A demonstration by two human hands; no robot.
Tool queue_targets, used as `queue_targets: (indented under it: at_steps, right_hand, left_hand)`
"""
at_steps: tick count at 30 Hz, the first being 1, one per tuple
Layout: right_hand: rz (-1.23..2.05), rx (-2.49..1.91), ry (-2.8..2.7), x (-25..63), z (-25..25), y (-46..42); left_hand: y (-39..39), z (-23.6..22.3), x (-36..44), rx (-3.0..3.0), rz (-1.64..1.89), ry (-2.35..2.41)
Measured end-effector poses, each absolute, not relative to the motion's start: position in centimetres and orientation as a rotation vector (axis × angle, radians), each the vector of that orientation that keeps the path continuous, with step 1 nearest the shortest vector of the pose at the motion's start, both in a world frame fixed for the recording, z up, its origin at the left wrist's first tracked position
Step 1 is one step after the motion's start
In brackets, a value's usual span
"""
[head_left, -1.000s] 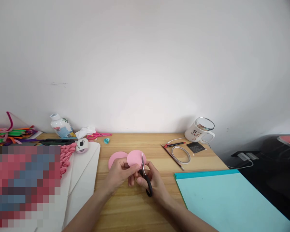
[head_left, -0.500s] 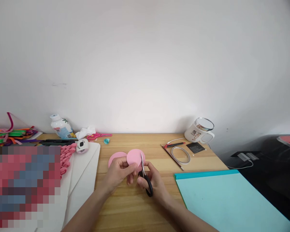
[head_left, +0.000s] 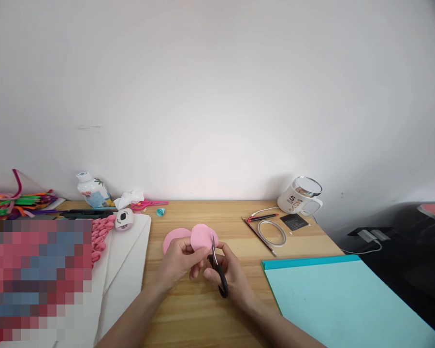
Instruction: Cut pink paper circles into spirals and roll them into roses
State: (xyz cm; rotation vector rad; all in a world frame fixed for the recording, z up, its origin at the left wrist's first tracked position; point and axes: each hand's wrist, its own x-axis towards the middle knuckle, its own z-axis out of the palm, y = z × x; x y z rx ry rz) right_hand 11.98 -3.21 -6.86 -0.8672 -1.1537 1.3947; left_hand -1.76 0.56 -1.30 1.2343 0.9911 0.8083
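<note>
A pink disc [head_left: 200, 236] is pinched by the left hand [head_left: 179, 261] above the table [head_left: 199, 319]. Scissors [head_left: 222, 280], gripped by the right hand [head_left: 235, 276], are held against the disc's right side. A second disc [head_left: 174, 235] is partly hidden by the left hand.

Both forearms [head_left: 139, 308] are bare, as are the fingers [head_left: 196, 258] (the partly hidden ones seemingly too).

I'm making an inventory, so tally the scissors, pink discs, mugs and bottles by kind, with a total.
Scissors: 2 (black-handled pair in the right hand; pink pair)
Pink discs: 2 (held disc in the left hand; second disc behind)
Mugs: 1 (white mug)
Bottles: 1 (white bottle)
Total: 6
</note>
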Motion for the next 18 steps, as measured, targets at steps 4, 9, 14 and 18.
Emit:
queue_targets:
  at_steps: [4, 9, 14, 18]
  right_hand:
    - [1.393, -0.860, -1.147, 11.98, -6.69, -3.15]
    - [1.397, -0.865, -1.155, 11.95, -6.44, -3.19]
    - [1.406, -0.867, -1.173, 12.04, -6.19, -3.24]
    - [1.422, -0.882, -1.176, 12.10, -6.17, -3.23]
  left_hand:
    - [0.55, -1.18, -1.84, 1.249, 0.795, 0.975]
    - [0.47, -0.88, -1.87, 1.245, 0.802, 0.983]
    - [0.52, -0.66, -1.91, 1.246, 0.797, 0.988]
    - [0.55, -0.58, -1.98, 1.248, 0.810, 1.007]
